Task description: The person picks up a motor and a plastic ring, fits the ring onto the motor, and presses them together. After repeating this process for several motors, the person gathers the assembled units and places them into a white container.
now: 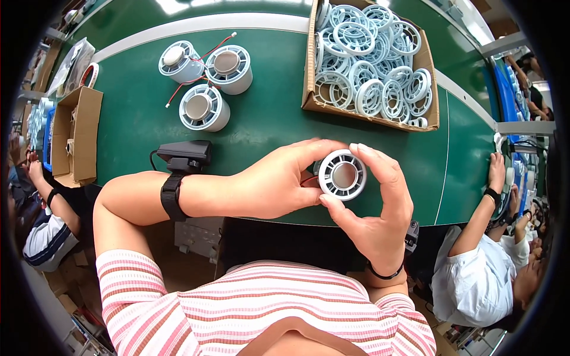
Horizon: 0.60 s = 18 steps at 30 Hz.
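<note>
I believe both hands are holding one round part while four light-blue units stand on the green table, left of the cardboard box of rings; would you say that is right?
Not quite: the head view shows three light-blue units on the green table, not four, left of the cardboard box of rings. The rest is right.

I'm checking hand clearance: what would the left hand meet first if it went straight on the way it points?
The pale, round plastic housing with a silver metal disc, which it already touches; then probably the bare right hand, though depth is unclear.
</note>
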Motion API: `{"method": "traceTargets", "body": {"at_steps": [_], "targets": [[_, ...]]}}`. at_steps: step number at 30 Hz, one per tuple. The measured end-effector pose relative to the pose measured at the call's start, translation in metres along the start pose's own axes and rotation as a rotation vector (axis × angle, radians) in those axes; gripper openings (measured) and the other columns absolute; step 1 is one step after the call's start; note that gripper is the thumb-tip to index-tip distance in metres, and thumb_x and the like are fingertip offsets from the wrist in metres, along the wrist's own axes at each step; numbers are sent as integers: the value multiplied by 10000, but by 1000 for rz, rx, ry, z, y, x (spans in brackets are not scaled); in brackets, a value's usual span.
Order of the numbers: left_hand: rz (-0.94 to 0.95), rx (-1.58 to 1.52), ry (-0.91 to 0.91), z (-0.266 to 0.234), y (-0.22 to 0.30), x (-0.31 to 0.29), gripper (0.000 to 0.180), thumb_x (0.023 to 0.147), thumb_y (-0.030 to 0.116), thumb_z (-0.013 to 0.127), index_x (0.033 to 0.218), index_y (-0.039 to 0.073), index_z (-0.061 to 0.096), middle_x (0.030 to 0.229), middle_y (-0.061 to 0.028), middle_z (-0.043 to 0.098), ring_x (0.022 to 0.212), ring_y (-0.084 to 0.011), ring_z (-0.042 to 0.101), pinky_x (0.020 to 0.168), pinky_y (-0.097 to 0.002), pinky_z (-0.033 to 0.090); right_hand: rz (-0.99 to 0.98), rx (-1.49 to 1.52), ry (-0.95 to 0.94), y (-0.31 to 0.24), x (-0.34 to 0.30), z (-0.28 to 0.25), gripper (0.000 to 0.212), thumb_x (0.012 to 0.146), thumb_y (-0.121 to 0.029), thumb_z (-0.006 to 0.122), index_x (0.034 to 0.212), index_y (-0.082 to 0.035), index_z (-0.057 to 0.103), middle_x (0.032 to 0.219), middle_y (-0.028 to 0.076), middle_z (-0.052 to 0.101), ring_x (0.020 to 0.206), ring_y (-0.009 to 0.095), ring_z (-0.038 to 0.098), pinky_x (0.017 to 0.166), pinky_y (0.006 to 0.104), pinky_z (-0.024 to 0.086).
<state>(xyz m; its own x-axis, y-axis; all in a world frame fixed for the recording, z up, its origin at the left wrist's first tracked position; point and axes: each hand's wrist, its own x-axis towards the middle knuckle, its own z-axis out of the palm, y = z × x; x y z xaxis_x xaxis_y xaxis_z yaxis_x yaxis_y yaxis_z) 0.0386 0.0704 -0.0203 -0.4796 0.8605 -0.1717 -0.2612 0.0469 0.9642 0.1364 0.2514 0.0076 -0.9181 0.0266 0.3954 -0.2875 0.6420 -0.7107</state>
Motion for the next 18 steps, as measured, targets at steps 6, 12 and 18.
{"method": "traceTargets", "body": {"at_steps": [6, 12, 18], "targets": [[-15, 0, -12, 0, -6, 0, 704, 915, -71, 711, 1539, 30, 401, 1445, -83, 481, 1312, -183, 554, 1046, -325, 555, 56, -12, -33, 0, 4, -4, 723, 630, -113, 954, 1286, -50, 657, 1197, 129, 686, 1097, 277, 664, 947, 377, 546], [-86, -46, -57, -6, 4, -2, 701, 927, -101, 628, 1568, 38, 382, 1478, -86, 449, 1330, -198, 546, 1070, -334, 526, 59, -126, -102, -3, 7, -12, 688, 615, -188, 971, 1238, -71, 702, 1153, 102, 684, 1047, 254, 639, 905, 375, 529], [-123, -191, -90, -10, 6, -3, 699, 940, -66, 587, 1590, 28, 346, 1488, -90, 455, 1365, -206, 515, 1064, -344, 524, 71, -172, -103, -4, 7, -10, 671, 622, -197, 968, 1232, -75, 716, 1094, 74, 677, 1018, 257, 623, 896, 379, 512]]}}
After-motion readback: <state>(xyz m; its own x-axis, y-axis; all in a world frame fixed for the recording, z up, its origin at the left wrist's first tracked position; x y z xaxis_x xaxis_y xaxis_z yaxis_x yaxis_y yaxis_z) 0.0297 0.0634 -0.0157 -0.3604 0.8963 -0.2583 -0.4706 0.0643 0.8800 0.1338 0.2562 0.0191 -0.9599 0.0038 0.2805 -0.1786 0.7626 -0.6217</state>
